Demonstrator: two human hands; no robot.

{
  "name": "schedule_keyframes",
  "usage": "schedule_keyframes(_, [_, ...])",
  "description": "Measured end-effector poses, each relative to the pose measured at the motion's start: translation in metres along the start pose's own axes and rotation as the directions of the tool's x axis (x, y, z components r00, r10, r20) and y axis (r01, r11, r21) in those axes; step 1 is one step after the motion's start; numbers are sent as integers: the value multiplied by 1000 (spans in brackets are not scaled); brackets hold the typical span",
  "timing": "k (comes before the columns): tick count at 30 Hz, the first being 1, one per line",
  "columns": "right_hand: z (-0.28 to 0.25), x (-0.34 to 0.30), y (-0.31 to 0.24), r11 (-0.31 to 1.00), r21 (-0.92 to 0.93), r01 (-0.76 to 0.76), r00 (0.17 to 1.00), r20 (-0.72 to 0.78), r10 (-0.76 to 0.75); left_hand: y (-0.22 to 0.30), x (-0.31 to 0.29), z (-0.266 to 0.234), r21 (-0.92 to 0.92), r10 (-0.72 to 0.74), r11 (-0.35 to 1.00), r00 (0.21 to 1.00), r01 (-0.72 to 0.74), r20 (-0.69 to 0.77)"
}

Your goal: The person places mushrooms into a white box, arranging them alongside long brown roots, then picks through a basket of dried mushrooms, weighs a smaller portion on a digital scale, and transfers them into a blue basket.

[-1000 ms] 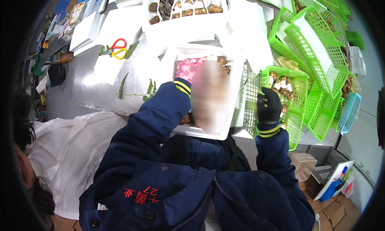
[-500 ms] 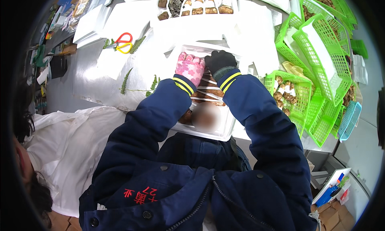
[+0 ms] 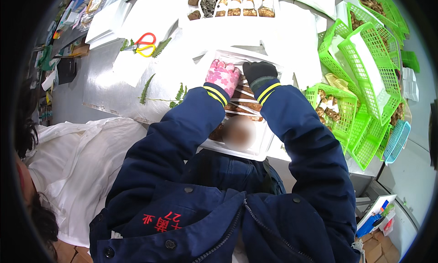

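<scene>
both left hand [image 3: 223, 76] and right hand [image 3: 260, 73], gloved, over white tray [image 3: 250, 155]

Red characters [image 3: 161, 224] and a number [image 3: 173, 215] — both tilted — stand on the dark blue jacket [image 3: 278, 217].

Left head-worn fisheye is looking steeply down over the wearer's jacket [image 3: 214, 215], facing forward across the counter [image 3: 102, 92], and is framing both hands [image 3: 223, 76] at close range.
</scene>
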State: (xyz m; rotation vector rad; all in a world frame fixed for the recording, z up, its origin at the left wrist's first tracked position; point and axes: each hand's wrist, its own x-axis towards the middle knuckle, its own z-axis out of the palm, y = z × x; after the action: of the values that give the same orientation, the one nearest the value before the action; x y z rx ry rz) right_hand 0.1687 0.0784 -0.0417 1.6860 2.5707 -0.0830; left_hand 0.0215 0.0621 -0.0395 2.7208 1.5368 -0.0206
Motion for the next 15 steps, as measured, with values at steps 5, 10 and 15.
schedule_keyframes(5, [-8,-21,34,959,279,-43,994,-87,70,0,0,-1,-30,-23,999,999,22,-44])
schedule_keyframes(10, [-37,-39,32,902,422,-93,947,-242,211,-1,1,-1,22,1,1000,999,0,-36])
schedule_keyframes(15, [-57,-67,27,938,329,-106,960,-211,183,-3,-4,-7,24,34,999,995,-32,-90])
